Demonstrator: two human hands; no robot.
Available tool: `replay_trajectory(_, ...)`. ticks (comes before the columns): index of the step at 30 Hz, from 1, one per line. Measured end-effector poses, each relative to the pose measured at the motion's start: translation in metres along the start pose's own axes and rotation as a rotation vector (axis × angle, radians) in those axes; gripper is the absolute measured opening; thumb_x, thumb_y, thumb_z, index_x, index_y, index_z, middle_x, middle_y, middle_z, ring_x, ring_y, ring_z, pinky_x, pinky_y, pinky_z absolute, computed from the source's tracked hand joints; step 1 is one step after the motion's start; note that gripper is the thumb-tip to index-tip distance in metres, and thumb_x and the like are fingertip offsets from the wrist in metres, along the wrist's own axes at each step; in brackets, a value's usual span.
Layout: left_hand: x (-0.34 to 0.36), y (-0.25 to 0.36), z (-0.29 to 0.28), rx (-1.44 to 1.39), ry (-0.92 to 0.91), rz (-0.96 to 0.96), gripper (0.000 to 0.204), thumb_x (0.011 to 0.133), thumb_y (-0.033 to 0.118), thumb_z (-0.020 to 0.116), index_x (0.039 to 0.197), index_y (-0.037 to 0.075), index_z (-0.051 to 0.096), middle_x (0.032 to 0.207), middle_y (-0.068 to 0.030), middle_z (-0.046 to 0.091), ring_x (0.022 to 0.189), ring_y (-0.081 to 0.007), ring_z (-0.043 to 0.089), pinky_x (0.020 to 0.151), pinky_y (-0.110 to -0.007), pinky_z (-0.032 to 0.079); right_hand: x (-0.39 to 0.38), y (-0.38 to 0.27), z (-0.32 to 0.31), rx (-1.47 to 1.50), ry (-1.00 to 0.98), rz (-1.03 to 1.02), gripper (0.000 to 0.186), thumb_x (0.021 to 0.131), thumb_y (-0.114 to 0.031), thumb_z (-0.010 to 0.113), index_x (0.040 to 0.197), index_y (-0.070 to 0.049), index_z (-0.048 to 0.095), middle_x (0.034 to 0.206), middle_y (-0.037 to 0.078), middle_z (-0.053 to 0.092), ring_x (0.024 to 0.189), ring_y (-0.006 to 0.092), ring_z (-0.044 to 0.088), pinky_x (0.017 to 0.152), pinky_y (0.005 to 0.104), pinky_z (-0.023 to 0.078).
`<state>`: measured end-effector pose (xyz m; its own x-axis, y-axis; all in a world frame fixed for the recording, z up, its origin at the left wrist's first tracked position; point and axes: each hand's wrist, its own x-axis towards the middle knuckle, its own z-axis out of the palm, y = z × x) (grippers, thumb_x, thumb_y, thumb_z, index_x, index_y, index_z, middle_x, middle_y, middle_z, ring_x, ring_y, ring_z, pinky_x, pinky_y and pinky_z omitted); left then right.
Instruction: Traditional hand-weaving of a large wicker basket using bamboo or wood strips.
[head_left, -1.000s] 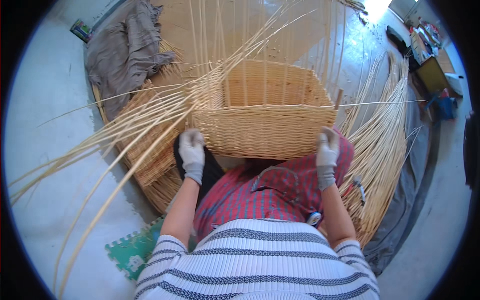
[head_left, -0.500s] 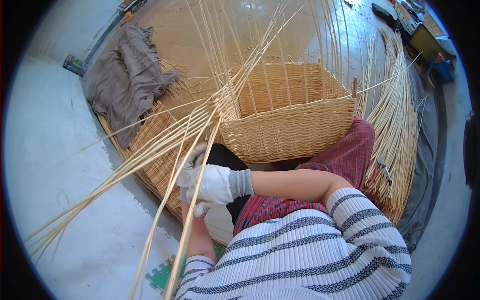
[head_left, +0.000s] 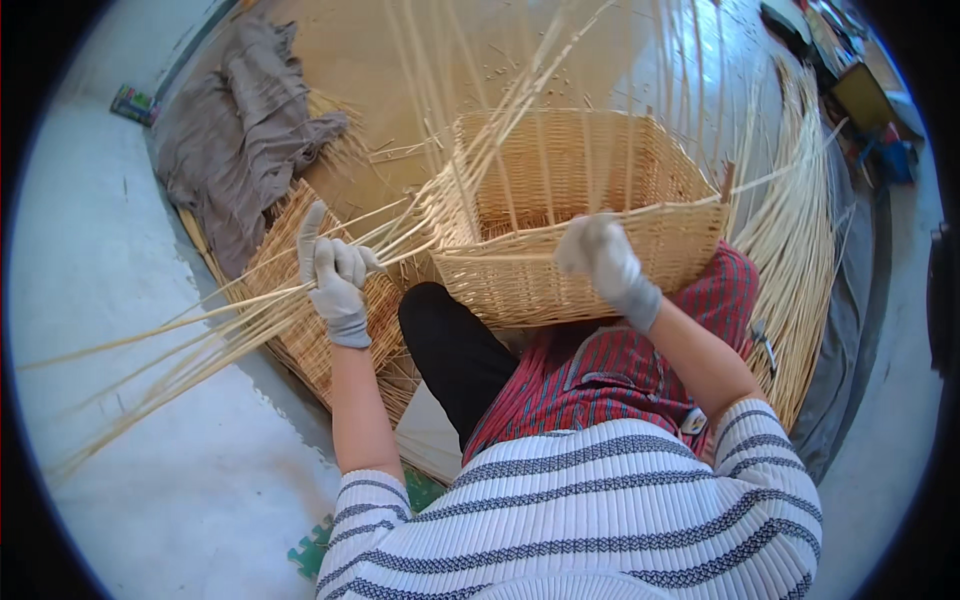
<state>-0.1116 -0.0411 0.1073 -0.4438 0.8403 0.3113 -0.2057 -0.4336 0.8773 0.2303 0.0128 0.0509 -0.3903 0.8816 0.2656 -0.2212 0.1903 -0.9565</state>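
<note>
Most of the fingers on my left hand (head_left: 337,268), in a white knitted glove with a grey cuff, are curled around a sheaf of long, thin, straw-coloured rods (head_left: 235,330); the index finger points upward, clear of them. My right hand (head_left: 603,258), gloved the same way, is at the front rim of a large, angular, honey-coloured wickerwork basket (head_left: 490,287). A single pale rod (head_left: 500,259) runs along the front wall to those fingers (they are blurred, so I cannot tell whether they are closed on it). The basket sits in front of me, against my lap, with tall pale stakes standing up from its walls. The sheaf reaches from its left corner, through my left hand, and fans out beyond. Under it all are my black-clad left knee (head_left: 440,320) and red plaid cloth (head_left: 725,285) on the right. Farther out, a flat brown woven panel (head_left: 285,240) and crumpled grey cloth (head_left: 235,140) lie left, and a thick bundle of straw-coloured rods (head_left: 795,240) lies right.
</note>
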Motion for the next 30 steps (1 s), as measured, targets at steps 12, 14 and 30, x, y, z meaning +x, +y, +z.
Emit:
replay_trajectory(12, -0.095, -0.089, 0.041, 0.549, 0.176, 0.19, 0.064, 0.09, 0.021, 0.076, 0.142, 0.0, 0.046, 0.129, -0.0136, 0.054, 0.129, -0.0275, 0.05, 0.112, -0.042, 0.039, -0.003, 0.037, -0.046, -0.236, 0.255, 0.285, 0.017, 0.1, -0.009, 0.061, 0.115, -0.004, 0.065, 0.094, 0.001, 0.067, 0.083, 0.0089, 0.059, 0.075, 0.0255, 0.051)
replay_trajectory(14, -0.109, -0.125, 0.038, 0.406, 0.252, -0.058, 0.08, 0.087, 0.033, 0.08, 0.147, -0.002, 0.04, 0.141, -0.0191, 0.048, 0.136, -0.0323, 0.044, 0.117, -0.041, 0.032, 0.001, 0.033, -0.037, -0.346, 0.298, 0.277, 0.017, 0.097, -0.006, 0.065, 0.114, -0.004, 0.067, 0.095, 0.0, 0.067, 0.084, 0.0077, 0.059, 0.075, 0.0226, 0.05)
replay_trajectory(30, -0.066, -0.16, 0.024, 0.649, 0.007, -0.235, 0.097, 0.075, 0.033, 0.091, 0.142, -0.009, 0.035, 0.131, -0.0228, 0.057, 0.116, -0.0286, 0.058, 0.1, -0.035, 0.048, 0.009, -0.031, 0.019, -0.422, 0.425, 0.337, 0.011, 0.092, -0.005, 0.07, 0.102, -0.003, 0.071, 0.085, 0.006, 0.07, 0.078, 0.0143, 0.064, 0.073, 0.0283, 0.052)
